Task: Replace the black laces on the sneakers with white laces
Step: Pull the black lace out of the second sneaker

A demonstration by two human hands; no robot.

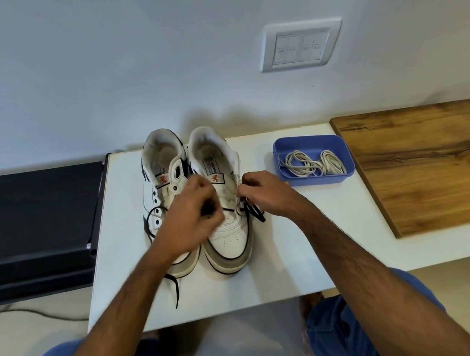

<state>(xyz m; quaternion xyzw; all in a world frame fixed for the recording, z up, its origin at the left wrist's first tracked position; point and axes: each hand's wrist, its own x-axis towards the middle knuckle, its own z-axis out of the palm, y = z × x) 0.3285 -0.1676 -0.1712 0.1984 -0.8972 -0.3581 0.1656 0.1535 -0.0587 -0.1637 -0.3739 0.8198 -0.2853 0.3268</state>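
Both hands (190,208) (261,195) pinching black lace (253,210) at right sneaker (224,196) mid-counter (294,258), white laces (313,163) boxed far right; hard tug likely snagging lace or dragging sneaker.

From my remote seat, this reads as a home: a plain painted wall with a household switch plate (301,44), a white table (288,259) beside a wood-grain board (429,163) (laminate, apparently), pale tiled floor (246,347) beneath.
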